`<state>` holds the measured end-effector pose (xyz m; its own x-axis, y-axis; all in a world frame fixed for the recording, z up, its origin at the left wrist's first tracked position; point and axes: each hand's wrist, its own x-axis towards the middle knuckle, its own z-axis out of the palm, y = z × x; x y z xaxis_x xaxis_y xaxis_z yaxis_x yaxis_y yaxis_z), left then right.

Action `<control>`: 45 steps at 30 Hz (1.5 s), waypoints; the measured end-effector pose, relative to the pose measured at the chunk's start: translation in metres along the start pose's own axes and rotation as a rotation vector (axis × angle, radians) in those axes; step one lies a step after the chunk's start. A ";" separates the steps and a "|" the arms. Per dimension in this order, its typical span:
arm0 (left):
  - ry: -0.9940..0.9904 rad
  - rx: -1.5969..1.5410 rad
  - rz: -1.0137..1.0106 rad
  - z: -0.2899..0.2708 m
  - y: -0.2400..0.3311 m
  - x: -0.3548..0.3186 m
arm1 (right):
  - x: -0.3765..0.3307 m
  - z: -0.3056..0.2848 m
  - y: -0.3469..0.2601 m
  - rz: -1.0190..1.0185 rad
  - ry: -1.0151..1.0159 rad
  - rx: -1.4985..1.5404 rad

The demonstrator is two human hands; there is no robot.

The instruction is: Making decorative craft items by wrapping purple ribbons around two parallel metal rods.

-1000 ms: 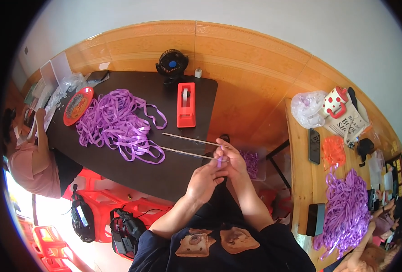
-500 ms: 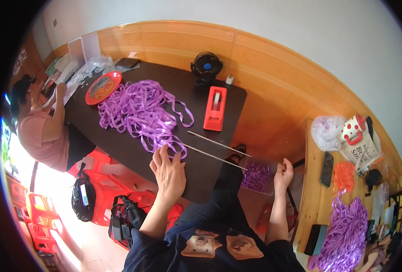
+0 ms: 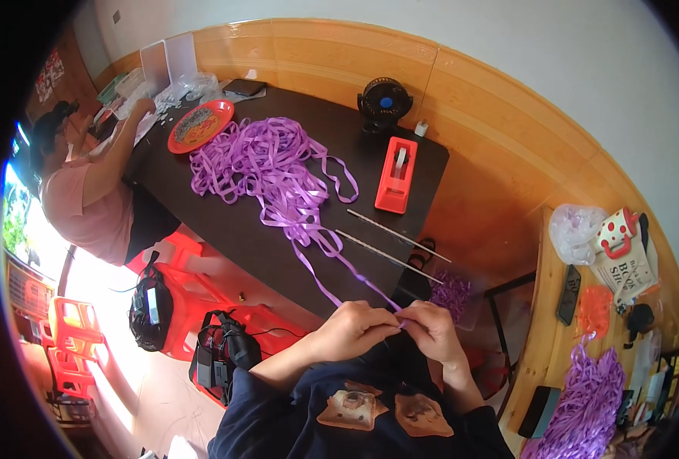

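A loose heap of purple ribbon [image 3: 259,157] lies on the dark table [image 3: 274,245]. Two strands run from it over the near edge to my hands. My left hand [image 3: 355,329] pinches the ribbon between thumb and fingers, close to my body. Touching it, my right hand [image 3: 431,330] grips the same ribbon, and a short purple bit shows between the fingertips. Two thin pale sticks [image 3: 389,256] lie side by side, jutting past the table's right edge. Below them, a clear box holds short purple pieces [image 3: 453,298], partly behind my right hand.
A red tape dispenser [image 3: 394,177], a black fan [image 3: 384,103] and a red plate [image 3: 202,126] stand on the table. Another person [image 3: 91,187] works at the far left. At right, a wooden bench [image 3: 535,336] carries more purple ribbon [image 3: 581,405], a phone [image 3: 568,294] and bags.
Both hands have come together in front of my body and now hold ribbon; before, they were apart, the left at the heap's edge. Strands have been drawn out toward me. The view has shifted.
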<state>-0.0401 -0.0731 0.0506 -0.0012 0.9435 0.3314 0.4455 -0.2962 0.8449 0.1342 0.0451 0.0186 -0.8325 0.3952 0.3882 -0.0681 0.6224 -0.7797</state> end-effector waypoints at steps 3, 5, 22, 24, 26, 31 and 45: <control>-0.060 -0.148 0.001 -0.006 0.005 -0.002 | -0.007 -0.006 -0.005 0.018 0.148 0.004; 0.013 -0.002 0.113 -0.014 -0.001 0.002 | -0.016 -0.015 -0.003 0.003 0.227 0.016; 0.544 0.616 0.143 -0.031 -0.018 0.026 | -0.058 -0.058 -0.019 -0.046 0.644 -0.130; 0.349 0.068 0.109 0.009 0.006 0.028 | -0.051 -0.057 -0.017 -0.086 0.549 -0.057; 0.061 -0.203 0.018 0.038 0.014 0.031 | -0.052 -0.058 -0.022 -0.105 0.498 0.044; -0.325 -0.784 -0.459 0.087 -0.021 0.029 | -0.059 -0.051 -0.025 -0.119 0.331 0.178; -0.380 -1.425 -0.759 0.115 -0.049 0.019 | -0.072 -0.051 -0.029 -0.026 0.252 0.179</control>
<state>0.0414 -0.0233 -0.0329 0.4789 0.8438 -0.2423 -0.6786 0.5309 0.5075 0.2244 0.0329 0.0381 -0.6680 0.5497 0.5015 -0.2022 0.5145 -0.8333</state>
